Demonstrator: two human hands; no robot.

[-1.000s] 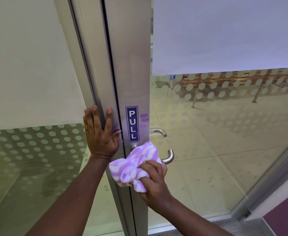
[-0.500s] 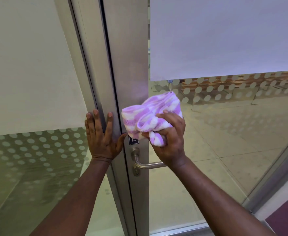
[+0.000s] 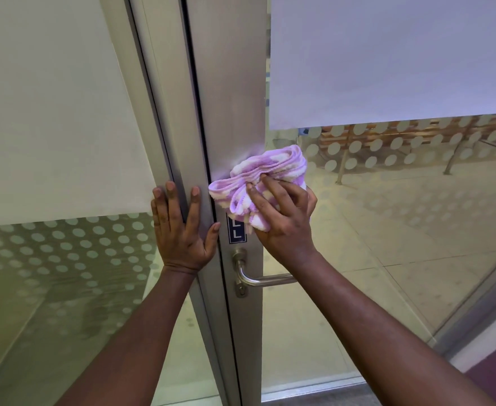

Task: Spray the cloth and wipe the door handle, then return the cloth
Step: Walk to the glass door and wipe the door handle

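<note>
Wiping is the step in hand, though the bunched purple-and-white striped fleece cloth (image 3: 265,183) sits pressed against the brushed-metal door stile (image 3: 235,112), above the silver lever door handle (image 3: 262,278), not on it. It covers the top of the blue sign (image 3: 236,231) just over the lever. The right hand (image 3: 281,221) lies over the cloth, fingers curled into its folds, pressing it to the metal. The left hand (image 3: 182,230) is spread flat and empty against the neighbouring grey frame (image 3: 164,142), bracing.

Next the cloth would need to come down onto the lever and close around it; returning the cloth looks some way off.

A second ago the cloth was wrapped at the handle; since then it has climbed past the sign.
</note>
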